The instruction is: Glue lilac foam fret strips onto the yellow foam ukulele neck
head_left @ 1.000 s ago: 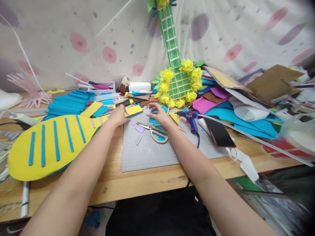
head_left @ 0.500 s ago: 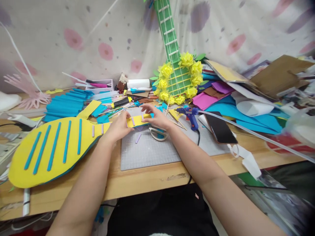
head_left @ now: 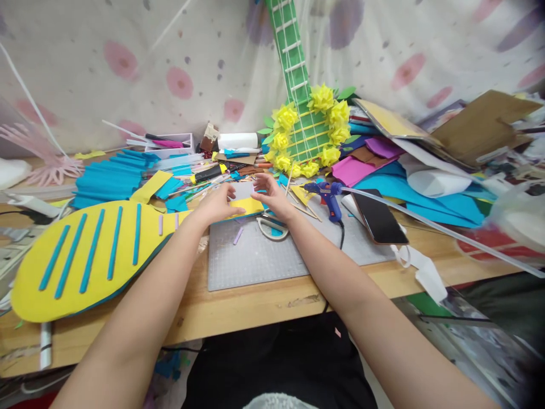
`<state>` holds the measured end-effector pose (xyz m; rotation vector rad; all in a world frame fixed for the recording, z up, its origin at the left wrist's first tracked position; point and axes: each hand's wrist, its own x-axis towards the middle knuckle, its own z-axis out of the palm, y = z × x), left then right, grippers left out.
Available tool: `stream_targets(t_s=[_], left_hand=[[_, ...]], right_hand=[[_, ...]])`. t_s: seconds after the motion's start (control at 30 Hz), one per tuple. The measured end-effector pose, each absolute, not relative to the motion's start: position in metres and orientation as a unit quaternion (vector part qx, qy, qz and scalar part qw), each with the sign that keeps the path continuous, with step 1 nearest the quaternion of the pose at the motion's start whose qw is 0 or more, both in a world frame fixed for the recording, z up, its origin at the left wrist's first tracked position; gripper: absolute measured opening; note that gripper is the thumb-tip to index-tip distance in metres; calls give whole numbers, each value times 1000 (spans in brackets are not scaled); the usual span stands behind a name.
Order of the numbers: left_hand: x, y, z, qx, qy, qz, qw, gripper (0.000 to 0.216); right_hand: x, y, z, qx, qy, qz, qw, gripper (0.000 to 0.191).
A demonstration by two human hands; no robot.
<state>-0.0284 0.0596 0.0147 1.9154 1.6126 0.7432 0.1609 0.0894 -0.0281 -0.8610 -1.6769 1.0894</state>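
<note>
A large yellow foam shape with blue strips lies across the left of the wooden table, its narrow end reaching onto the grey cutting mat. My left hand rests on that narrow end with fingers bent and pressing down. My right hand touches the tip of the same yellow end, fingers spread and partly curled. A small lilac strip lies on the mat just below my hands. Scissors sit under my right wrist.
A blue glue gun and a dark phone lie to the right. A green paper guitar with yellow flowers leans on the back wall. Blue foam sheets, paper scraps and cardboard crowd the back.
The yellow shape has slid to the right, so its narrow end now lies on the mat. Both hands came together on that end.
</note>
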Motion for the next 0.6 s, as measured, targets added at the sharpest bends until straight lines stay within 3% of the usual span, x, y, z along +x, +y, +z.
stream_targets(t_s=[0.17, 0.37, 0.47, 0.6], left_hand=[[-12, 73, 17, 605, 643, 314, 350, 30], [-28, 87, 15, 574, 704, 387, 159, 11], [-43, 89, 17, 564, 702, 414, 131, 5], [-53, 74, 20, 564, 700, 427, 92, 14]], right_hand=[[161, 89, -27, -353, -679, 451, 459, 58], [159, 83, -21, -331, -751, 387, 420, 58], [157, 80, -20, -316, -789, 362, 383, 59], [154, 78, -22, -305, -805, 345, 374, 61]])
